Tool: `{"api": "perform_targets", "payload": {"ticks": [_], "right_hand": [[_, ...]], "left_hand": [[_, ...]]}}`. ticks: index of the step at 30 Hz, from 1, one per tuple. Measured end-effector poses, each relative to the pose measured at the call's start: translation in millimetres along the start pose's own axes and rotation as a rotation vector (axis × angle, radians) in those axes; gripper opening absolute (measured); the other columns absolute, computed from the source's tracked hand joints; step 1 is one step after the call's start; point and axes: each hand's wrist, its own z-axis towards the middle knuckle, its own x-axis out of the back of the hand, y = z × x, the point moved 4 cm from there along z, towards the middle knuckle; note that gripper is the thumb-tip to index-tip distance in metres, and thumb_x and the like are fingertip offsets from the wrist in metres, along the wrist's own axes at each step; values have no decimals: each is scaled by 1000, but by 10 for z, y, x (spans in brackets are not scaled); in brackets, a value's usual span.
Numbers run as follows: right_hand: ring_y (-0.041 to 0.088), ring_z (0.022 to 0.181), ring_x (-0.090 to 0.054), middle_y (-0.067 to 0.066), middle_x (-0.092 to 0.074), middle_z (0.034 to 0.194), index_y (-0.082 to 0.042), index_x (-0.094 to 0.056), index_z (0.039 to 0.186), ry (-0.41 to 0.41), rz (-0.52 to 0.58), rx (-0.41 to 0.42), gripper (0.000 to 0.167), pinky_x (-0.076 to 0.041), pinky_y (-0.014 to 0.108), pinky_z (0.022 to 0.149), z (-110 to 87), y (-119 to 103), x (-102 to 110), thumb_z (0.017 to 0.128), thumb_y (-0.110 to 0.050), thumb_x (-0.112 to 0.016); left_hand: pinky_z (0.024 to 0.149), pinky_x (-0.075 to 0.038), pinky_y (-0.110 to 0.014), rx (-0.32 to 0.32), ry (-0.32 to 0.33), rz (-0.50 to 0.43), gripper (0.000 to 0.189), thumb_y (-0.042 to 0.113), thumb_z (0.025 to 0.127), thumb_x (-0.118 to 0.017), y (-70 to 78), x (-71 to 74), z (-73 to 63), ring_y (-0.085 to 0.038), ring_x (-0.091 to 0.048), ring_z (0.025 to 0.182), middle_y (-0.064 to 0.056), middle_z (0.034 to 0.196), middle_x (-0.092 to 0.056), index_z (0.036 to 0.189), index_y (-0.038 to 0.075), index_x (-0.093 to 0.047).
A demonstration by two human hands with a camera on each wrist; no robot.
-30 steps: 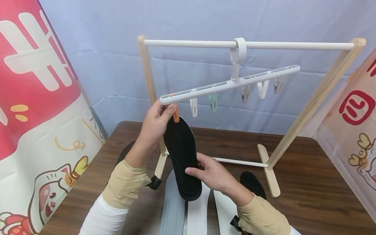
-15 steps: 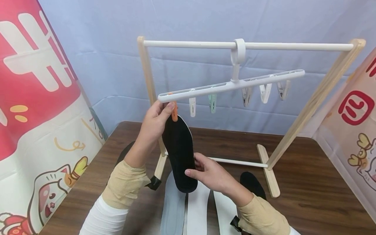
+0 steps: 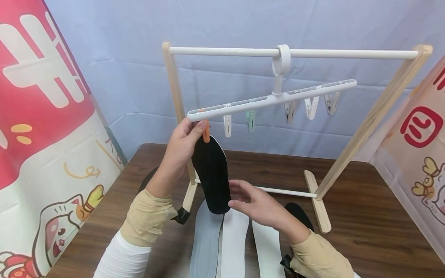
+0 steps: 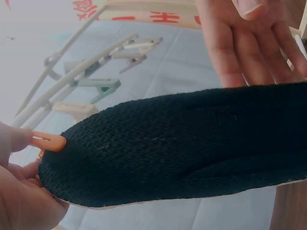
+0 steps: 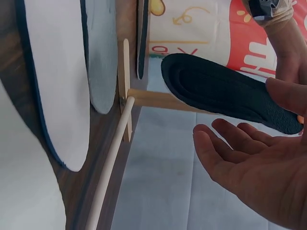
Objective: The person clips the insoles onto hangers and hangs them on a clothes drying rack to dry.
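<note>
A black shoe insole [image 3: 211,173] hangs toe up below the left end of a white clip hanger [image 3: 240,109]. The orange clothespin [image 3: 206,132] there bites the insole's top edge, as the left wrist view also shows. My left hand [image 3: 180,148] pinches that clothespin between thumb and fingers. Beside the insole's lower right edge is my right hand [image 3: 259,204], fingers loosely extended and thumb apart. In the right wrist view, a gap shows between the right fingers [image 5: 206,139] and the insole.
The hanger hooks over the white rod [image 3: 347,55] of a wooden stand and slants down leftward. White clothespins [image 3: 227,125] and a green clothespin [image 3: 250,120] hang along it. A grey insole [image 3: 205,247], white insoles [image 3: 234,247] and black ones [image 3: 299,215] lie on the brown table [image 3: 365,231].
My right hand has let go of the insole's lower part and shifted slightly right. The insole rises a little and hangs from the orange clothespin. My left hand stays at the clothespin.
</note>
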Motion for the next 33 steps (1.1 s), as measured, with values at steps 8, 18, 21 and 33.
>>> {"api": "perform_targets", "payload": {"ticks": [8, 18, 21, 33], "right_hand": [[35, 134, -54, 9, -52, 149, -13, -48, 147, 6, -37, 8, 54, -47, 49, 105, -89, 97, 131, 99, -28, -67], [34, 131, -56, 7, -55, 145, -14, -51, 145, 40, -100, 10, 50, -47, 50, 103, -204, 192, 266, 100, -28, -66], [34, 130, -57, 8, -56, 145, -14, -51, 144, 49, -115, 12, 49, -48, 51, 103, -239, 216, 315, 100, -28, -66], [32, 129, -58, 12, -57, 143, -10, -51, 143, 76, -143, 22, 49, -47, 51, 103, -383, 313, 477, 100, -28, -66]], "left_hand": [[99, -40, -34, -15, 3, -16, 27, 8, 106, -50, -3, -4, 11, -19, -54, 79, -5, 83, -55, 131, -1, -51], [98, -42, -35, -20, 23, -9, 26, 7, 105, -52, 10, 5, 11, -20, -54, 81, -5, 82, -55, 129, -1, -52], [99, -41, -35, -8, 36, -9, 26, 8, 105, -53, 11, 7, 6, -20, -54, 83, -5, 84, -55, 130, 0, -52], [99, -38, -34, 19, 52, 8, 31, 11, 105, -54, -3, 15, -8, -20, -53, 86, -5, 88, -54, 134, 2, -53]]}}
